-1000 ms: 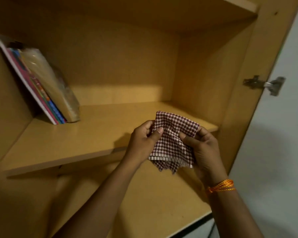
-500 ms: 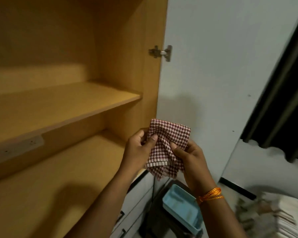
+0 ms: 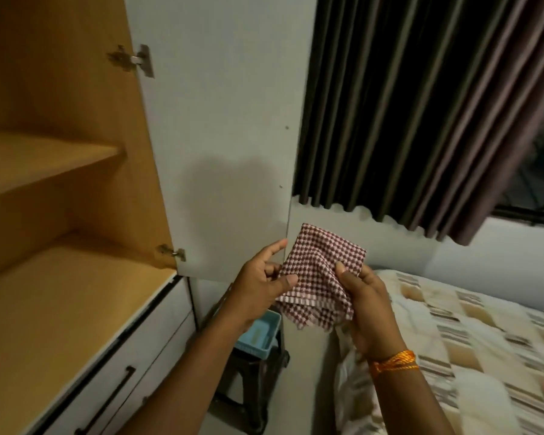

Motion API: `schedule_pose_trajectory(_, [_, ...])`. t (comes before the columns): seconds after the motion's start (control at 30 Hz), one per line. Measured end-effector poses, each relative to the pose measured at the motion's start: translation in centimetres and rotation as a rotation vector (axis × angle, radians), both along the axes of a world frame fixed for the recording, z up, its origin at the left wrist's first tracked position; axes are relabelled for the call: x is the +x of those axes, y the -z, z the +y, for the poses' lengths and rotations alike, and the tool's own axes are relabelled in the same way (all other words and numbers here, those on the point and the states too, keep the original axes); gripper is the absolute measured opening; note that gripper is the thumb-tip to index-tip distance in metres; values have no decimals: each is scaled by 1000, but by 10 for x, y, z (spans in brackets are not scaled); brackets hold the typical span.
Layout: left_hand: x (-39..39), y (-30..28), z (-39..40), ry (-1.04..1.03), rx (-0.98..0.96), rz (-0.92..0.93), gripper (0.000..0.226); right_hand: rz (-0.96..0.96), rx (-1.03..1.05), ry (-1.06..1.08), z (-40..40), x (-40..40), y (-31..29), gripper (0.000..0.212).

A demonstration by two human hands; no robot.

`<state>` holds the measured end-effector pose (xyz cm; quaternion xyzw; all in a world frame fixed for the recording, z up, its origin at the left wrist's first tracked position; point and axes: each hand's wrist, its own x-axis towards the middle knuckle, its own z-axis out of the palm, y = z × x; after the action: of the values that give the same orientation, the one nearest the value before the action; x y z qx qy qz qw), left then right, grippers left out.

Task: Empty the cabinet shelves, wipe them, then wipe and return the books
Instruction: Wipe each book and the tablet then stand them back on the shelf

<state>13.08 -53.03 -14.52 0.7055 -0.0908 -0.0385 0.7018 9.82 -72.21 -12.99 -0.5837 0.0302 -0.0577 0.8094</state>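
Cabinet (image 3: 60, 215) stands open left of the grip, shelves bare in view; bed (image 3: 468, 340) to the right. Between both hands, the cloth (image 3: 321, 277): left hand (image 3: 258, 290) pinches one side, right hand (image 3: 365, 306) clutches the other. Looks like refolding between wipes. Next: find the books, none in view.

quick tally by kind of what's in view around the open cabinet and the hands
checked cloths: 1, held by the left hand and right hand
cabinet shelves: 2
door hinges: 2
blue trays: 1
stools: 1
curtains: 1
beds: 1
total: 9
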Motion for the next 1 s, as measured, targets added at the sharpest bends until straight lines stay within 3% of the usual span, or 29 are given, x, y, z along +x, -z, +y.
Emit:
schedule_pose_trajectory(0.27, [-44, 28, -107, 67, 33, 58, 45, -32, 19, 225, -89, -63, 47, 33])
schedule_pose_trajectory(0.43, [-81, 31, -166, 141, -2, 152, 17, 29, 9, 296, -131, -109, 59, 34])
schedule_pose_trajectory(0.57, [-108, 43, -212, 299, 43, 256, 32, 74, 24, 379, -162, -150, 73, 34])
schedule_pose_trajectory(0.77, [-127, 75, -272, 410, 138, 226, 20, 148, 102, 461, -199, -197, 107, 40])
schedule_pose_trajectory(0.9, [-136, 104, -312, 539, 290, 155, 34, 294, 110, 492, -223, -221, 130, 40])
schedule_pose_trajectory(1.0, [-141, 122, -345, 654, 461, -30, 32, 423, 122, 633, -244, -240, 149, 32])
